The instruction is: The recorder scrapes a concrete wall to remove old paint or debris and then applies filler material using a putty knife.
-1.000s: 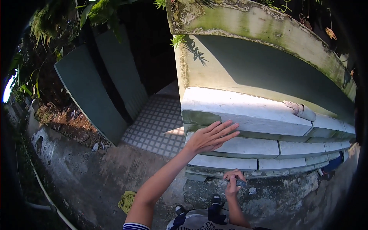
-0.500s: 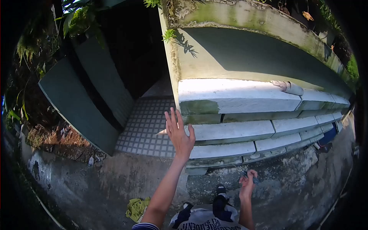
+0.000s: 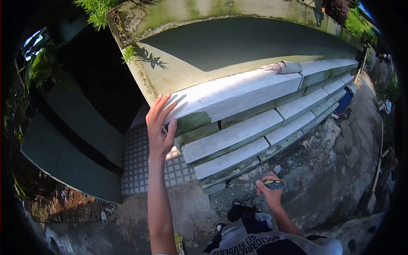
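My left hand [image 3: 160, 123] is raised at the left end of the white top ledge [image 3: 233, 89], its fingers spread and holding nothing; whether the fingertips touch the edge I cannot tell. The ledge's front face is partly green-stained. Lower down, my right hand [image 3: 270, 195] grips a hand tool [image 3: 275, 184] with a dark and yellow handle and what looks like a thin flat blade pointing left, below the stepped white blocks [image 3: 231, 159]. A pale, frayed, rolled piece [image 3: 289, 68] lies on the top ledge, toward the right.
A dark doorway with a tiled floor [image 3: 140, 165] and green panels [image 3: 68, 153] is at the left. A mossy concrete lip [image 3: 233, 10] with plants runs above. Stained concrete ground [image 3: 318, 178] lies underfoot, with a blue object [image 3: 345, 104] beyond the blocks and yellow cloth [image 3: 178, 244] behind my left arm.
My view has swung round, so the ledges now slant up to the right. My left hand has moved to the ledge's left end, and my right hand's tool shows more clearly.
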`<action>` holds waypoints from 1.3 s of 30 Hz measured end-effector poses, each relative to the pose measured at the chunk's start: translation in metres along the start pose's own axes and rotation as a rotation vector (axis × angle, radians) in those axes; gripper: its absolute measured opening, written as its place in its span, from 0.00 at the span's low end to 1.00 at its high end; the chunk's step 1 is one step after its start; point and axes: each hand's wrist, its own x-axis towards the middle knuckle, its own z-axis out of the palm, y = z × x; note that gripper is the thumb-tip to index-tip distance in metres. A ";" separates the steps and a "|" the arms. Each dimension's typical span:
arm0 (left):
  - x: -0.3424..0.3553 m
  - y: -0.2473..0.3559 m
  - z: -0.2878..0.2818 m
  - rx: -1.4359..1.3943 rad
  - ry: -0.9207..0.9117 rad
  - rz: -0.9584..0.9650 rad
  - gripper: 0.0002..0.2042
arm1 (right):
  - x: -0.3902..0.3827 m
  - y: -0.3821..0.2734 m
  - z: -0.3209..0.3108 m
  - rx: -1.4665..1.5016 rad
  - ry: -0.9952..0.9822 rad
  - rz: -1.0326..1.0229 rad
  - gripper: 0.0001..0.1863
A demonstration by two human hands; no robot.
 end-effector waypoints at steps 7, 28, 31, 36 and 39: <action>-0.018 -0.018 0.028 -0.244 0.237 -0.040 0.19 | 0.076 -0.068 0.069 0.126 -0.239 -0.291 0.11; -0.012 -0.018 0.041 -0.278 0.364 -0.082 0.22 | 0.134 -0.196 0.211 0.412 0.387 -1.103 0.15; -0.011 -0.017 0.038 -0.261 0.305 -0.055 0.21 | 0.146 -0.181 0.219 0.376 0.545 -1.115 0.16; -0.015 -0.023 0.034 -0.280 0.296 -0.056 0.20 | 0.134 -0.177 0.226 0.331 0.635 -1.106 0.16; -0.014 -0.021 0.039 -0.308 0.309 -0.075 0.21 | 0.135 -0.176 0.226 0.519 0.669 -1.121 0.17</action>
